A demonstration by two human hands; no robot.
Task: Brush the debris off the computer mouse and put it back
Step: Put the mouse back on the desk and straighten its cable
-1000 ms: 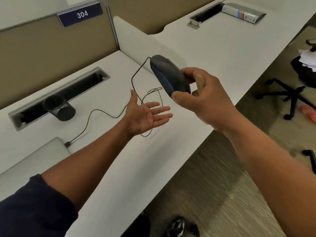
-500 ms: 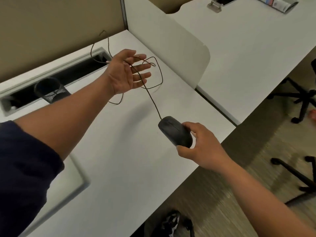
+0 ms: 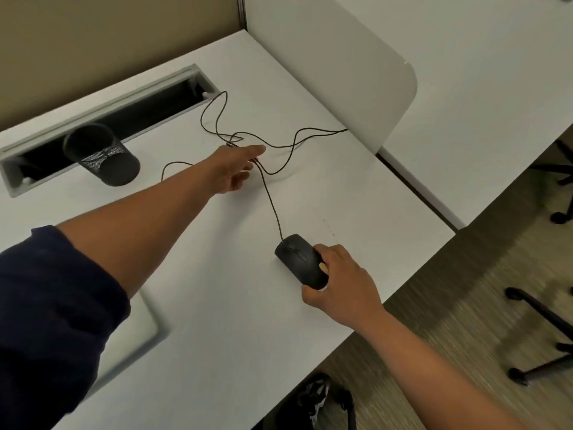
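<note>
A black wired computer mouse [image 3: 297,259] rests on the white desk [image 3: 217,305] near its front right edge. My right hand [image 3: 341,283] grips the mouse's rear end with thumb and fingers. The thin black cable [image 3: 273,206] runs from the mouse's nose back across the desk in loose loops. Farther back, my left hand [image 3: 235,172] reaches over the tangled part of the cable, fingers pinched around a strand.
A black mesh pen cup [image 3: 102,156] stands by the grey cable slot [image 3: 117,113] at the back. A white divider panel [image 3: 335,66] separates the neighbouring desk on the right. Chair legs [image 3: 539,318] stand on the carpet; a dark bag [image 3: 322,401] lies under the desk edge.
My right hand brought the mouse down from the air onto the desk. My left hand turned from open palm up to reaching down onto the cable loops.
</note>
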